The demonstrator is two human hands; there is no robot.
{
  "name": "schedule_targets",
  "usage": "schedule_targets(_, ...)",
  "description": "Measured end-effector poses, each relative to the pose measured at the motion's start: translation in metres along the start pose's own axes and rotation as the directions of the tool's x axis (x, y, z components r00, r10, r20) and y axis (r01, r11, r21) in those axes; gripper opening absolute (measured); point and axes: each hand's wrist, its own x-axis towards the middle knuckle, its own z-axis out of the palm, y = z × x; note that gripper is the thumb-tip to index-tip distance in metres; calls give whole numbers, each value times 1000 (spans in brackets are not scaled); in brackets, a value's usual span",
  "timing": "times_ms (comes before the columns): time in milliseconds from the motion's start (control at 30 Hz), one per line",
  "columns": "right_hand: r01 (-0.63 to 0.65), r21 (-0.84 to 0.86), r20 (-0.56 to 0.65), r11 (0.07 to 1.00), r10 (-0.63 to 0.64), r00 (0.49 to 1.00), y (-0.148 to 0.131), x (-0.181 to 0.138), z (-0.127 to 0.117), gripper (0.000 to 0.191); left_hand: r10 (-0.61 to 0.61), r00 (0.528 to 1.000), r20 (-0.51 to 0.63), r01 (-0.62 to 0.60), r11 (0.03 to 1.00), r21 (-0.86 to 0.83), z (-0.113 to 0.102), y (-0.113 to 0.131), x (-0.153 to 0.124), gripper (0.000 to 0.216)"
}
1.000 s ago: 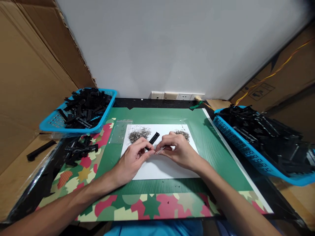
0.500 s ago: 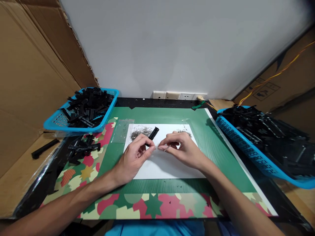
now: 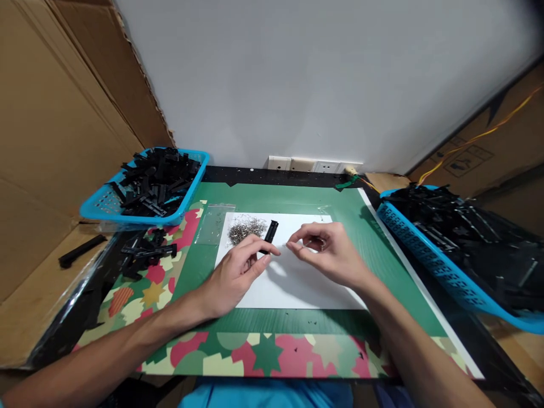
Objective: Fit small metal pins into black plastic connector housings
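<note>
My left hand (image 3: 238, 269) rests on a white sheet (image 3: 293, 286) and grips the lower end of a short black plastic bar (image 3: 271, 230), which points up and away. My right hand (image 3: 331, 254) hovers just right of it, thumb and forefinger pinched together; whatever sits between them is too small to see. A small gap separates the two hands. A pile of tiny metal parts (image 3: 245, 229) lies on the sheet beyond my left hand. The right hand covers the sheet's far right part.
A blue basket (image 3: 104, 207) of black plastic pieces stands at the back left, with loose black pieces (image 3: 147, 253) in front of it. A larger blue basket (image 3: 429, 255) of black parts fills the right side. A clear bag (image 3: 212, 224) lies on the green mat (image 3: 365, 249). Cardboard walls flank both sides.
My right hand has drawn away to the right from my left hand. The thin metal pin seen at its fingertips earlier no longer shows. The left hand still holds the black bar.
</note>
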Motion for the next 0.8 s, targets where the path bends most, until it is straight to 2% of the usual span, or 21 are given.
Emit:
schedule_targets(167, -65, -193, 93, 979, 84, 992, 5, -1, -21, 19, -58, 990, 128, 71, 993, -96, 4, -1, 0, 27)
schedule_targets(300, -73, -311, 168, 948, 130, 977, 6, 1, -17, 19, -100, 984, 146, 130, 969, -209, 10, -3, 0, 19)
schedule_targets(533, -64, -408, 133, 911, 129, 983, 8, 6, 0, 18, -108, 981, 161, 144, 961, -235, 13, -3, 0, 14)
schedule_targets(800, -60, -437, 121, 898, 125, 985, 7, 3, -4, 16, -119, 980, 160, 157, 954, -255, 14, -4, -1, 13)
